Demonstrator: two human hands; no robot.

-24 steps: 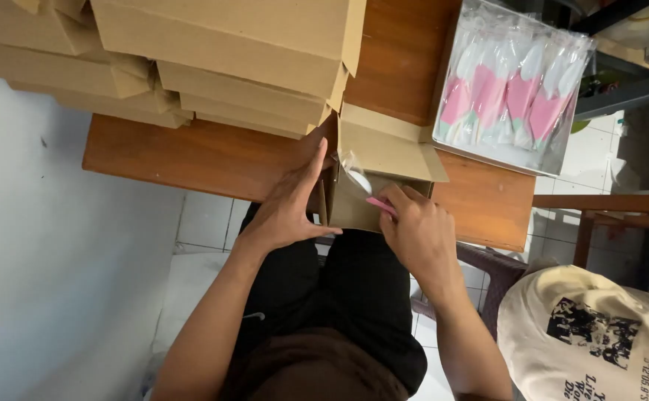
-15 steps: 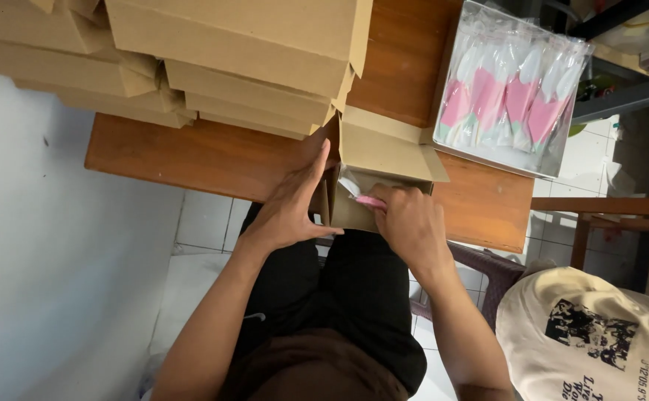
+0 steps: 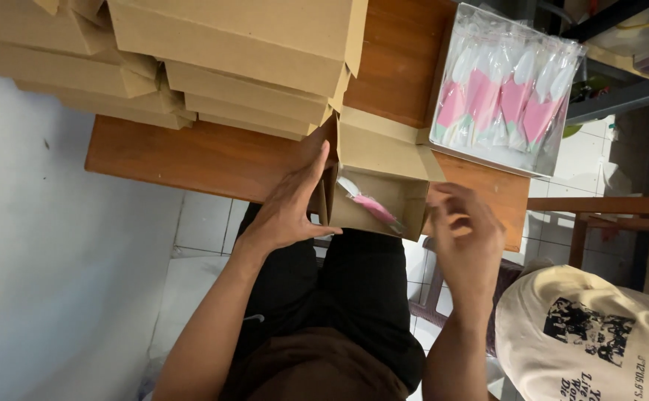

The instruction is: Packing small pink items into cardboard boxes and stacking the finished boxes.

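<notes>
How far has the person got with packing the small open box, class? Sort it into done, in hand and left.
Done: one pink and white packet lies inside the open box. In hand: the left hand steadies the box's side; the right hand is beside it, holding nothing. Left: the flaps are not yet closed, and more packets wait in the clear tray. Folded boxes are stacked behind.
</notes>
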